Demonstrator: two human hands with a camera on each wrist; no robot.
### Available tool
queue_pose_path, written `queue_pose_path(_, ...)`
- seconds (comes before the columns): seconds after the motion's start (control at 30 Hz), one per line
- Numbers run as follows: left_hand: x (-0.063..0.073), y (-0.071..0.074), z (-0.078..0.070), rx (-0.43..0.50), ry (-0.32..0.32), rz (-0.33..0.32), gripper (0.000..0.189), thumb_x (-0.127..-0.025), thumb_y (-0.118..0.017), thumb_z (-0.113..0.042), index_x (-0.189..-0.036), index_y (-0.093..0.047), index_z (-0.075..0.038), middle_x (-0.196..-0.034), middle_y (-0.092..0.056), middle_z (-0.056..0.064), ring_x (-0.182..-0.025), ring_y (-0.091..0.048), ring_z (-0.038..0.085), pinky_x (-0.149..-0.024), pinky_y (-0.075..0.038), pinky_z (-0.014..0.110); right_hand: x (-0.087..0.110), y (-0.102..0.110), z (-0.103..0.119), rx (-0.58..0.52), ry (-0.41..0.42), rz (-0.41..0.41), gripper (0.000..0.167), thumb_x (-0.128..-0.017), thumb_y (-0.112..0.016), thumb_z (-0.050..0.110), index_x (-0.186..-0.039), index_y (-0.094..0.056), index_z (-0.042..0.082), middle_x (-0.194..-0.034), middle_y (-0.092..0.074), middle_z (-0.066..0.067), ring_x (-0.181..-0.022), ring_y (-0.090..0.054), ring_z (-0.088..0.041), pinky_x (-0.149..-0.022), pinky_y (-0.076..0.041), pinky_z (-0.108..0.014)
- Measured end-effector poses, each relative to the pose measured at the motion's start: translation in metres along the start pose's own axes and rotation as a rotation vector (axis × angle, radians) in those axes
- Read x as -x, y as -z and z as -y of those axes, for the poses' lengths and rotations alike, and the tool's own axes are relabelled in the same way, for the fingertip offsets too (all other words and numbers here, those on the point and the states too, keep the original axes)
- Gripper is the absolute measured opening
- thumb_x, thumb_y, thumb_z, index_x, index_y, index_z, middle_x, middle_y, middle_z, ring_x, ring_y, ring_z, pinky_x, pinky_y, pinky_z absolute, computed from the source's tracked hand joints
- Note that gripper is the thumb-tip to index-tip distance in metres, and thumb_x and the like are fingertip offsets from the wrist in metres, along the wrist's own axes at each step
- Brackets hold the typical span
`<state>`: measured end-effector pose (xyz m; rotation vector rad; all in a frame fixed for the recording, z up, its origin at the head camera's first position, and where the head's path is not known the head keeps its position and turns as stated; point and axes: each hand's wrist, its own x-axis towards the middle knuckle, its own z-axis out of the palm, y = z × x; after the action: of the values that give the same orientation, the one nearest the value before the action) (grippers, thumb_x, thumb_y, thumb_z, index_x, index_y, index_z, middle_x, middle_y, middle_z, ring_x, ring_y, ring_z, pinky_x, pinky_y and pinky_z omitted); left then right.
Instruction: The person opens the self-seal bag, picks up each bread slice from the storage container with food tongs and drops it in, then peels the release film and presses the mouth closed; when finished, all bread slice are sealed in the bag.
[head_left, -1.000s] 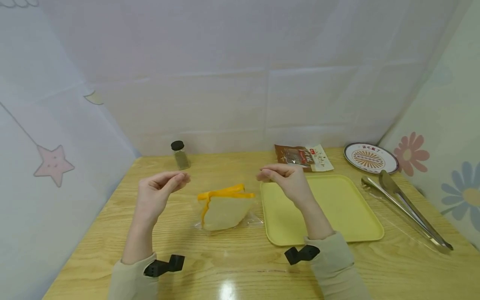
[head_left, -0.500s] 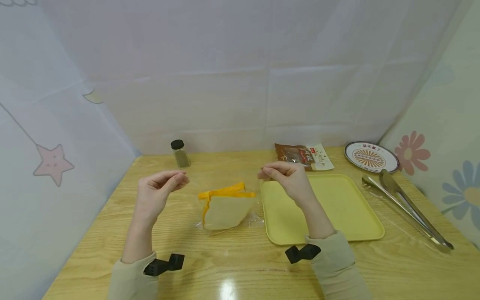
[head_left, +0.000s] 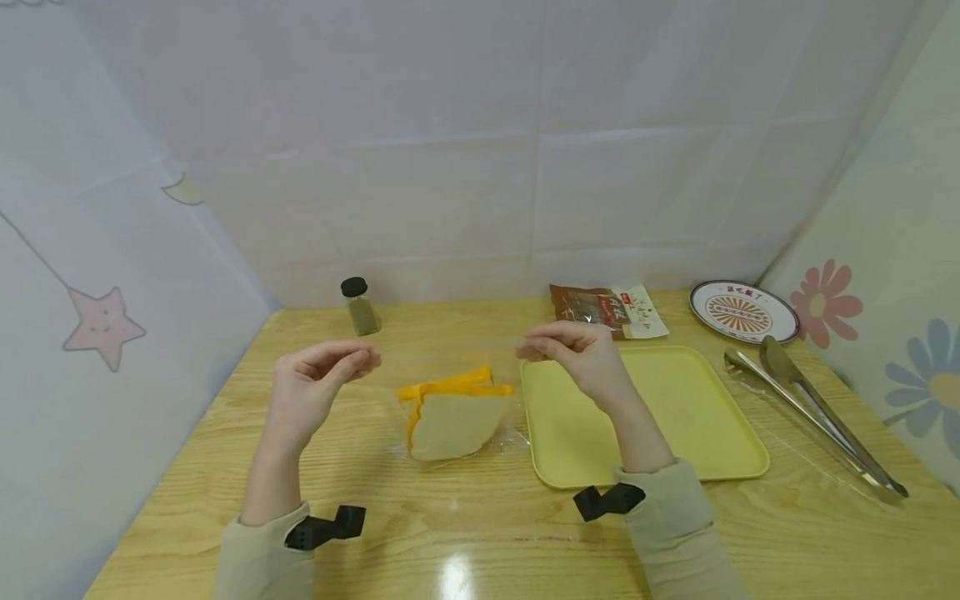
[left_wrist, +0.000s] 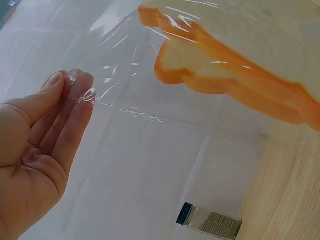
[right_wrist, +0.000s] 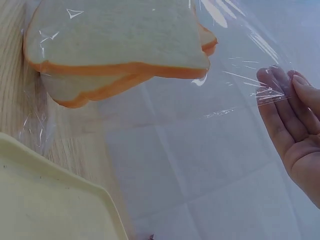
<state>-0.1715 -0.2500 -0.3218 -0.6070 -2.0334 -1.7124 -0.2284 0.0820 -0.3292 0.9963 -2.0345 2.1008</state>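
Note:
Slices of bread [head_left: 459, 427] with orange crusts sit inside a clear plastic bag [left_wrist: 125, 75], low over or on the table between the hands; which one I cannot tell. My left hand [head_left: 315, 387] pinches one top corner of the bag between thumb and fingertips. At the opposite corner my right hand [head_left: 573, 362] pinches the film the same way. In the right wrist view the film stretches taut from the fingers [right_wrist: 282, 112] toward the bread, and the slices overlap at an angle.
A yellow tray [head_left: 678, 408] lies right of the bread, partly under my right forearm. Behind it are a brown and white food packet [head_left: 609, 312] and a patterned plate [head_left: 744, 312]. Metal tongs [head_left: 817, 421] lie at the right. A black-capped spice jar [head_left: 362, 308] stands at the back left.
Both hands stay nearly still, each pinching its corner of the bag. The head view has shifted very slightly; the bread and other things keep their places.

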Motion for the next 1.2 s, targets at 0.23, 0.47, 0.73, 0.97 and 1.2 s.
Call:
queue_pose_path(0.23,0.001,0.002,0.002,-0.03,-0.08,0.016,0.019,-0.088,-0.058,0.009,-0.105,-0.065,0.013,-0.092,-0.074,-0.007,-0.083,-0.071,0.008,-0.075,-0.058,0.024,0.0,0.001,-0.001,-0.011,0.043,0.033,0.024,-0.091,-0.058,0.003,-0.108,-0.062,-0.015,-0.094,-0.074,0.005,-0.088,-0.071,-0.012,-0.082,-0.058,-0.031)
queue_pose_path(0.47,0.0,0.001,0.003,0.074,-0.218,0.057,0.019,-0.085,-0.053,0.019,-0.101,-0.063,0.018,-0.094,-0.073,0.005,-0.085,-0.071,0.013,-0.075,-0.058,0.024,0.0,0.003,-0.005,-0.042,0.067,0.069,0.023,-0.092,-0.058,0.004,-0.11,-0.066,-0.007,-0.099,-0.074,0.0,-0.091,-0.071,-0.012,-0.084,-0.057,-0.032)
queue_pose_path(0.73,0.001,0.002,0.003,0.082,-0.275,0.088,0.02,-0.084,-0.052,0.021,-0.098,-0.065,0.015,-0.097,-0.073,0.003,-0.087,-0.07,0.013,-0.077,-0.058,0.022,0.0,0.006,-0.007,-0.006,0.081,0.084,0.023,-0.093,-0.055,0.0,-0.105,-0.062,-0.018,-0.096,-0.073,0.009,-0.091,-0.07,-0.012,-0.085,-0.057,-0.029)
queue_pose_path(0.97,0.003,0.002,0.003,0.054,-0.276,0.103,0.023,-0.082,-0.052,0.025,-0.094,-0.068,0.012,-0.098,-0.072,0.003,-0.089,-0.068,0.013,-0.076,-0.057,0.02,0.001,0.009,-0.007,0.012,0.06,0.092,0.015,-0.093,-0.054,-0.003,-0.098,-0.065,-0.01,-0.094,-0.073,0.009,-0.09,-0.07,-0.013,-0.085,-0.057,-0.03)
queue_pose_path(1.2,0.003,0.003,0.001,0.052,-0.285,0.136,0.026,-0.081,-0.052,0.025,-0.094,-0.068,0.01,-0.099,-0.073,0.004,-0.091,-0.069,0.013,-0.076,-0.057,0.019,0.002,0.011,-0.006,0.019,0.067,0.098,0.013,-0.092,-0.053,-0.004,-0.094,-0.064,-0.009,-0.093,-0.071,0.009,-0.089,-0.07,-0.013,-0.088,-0.055,-0.027)
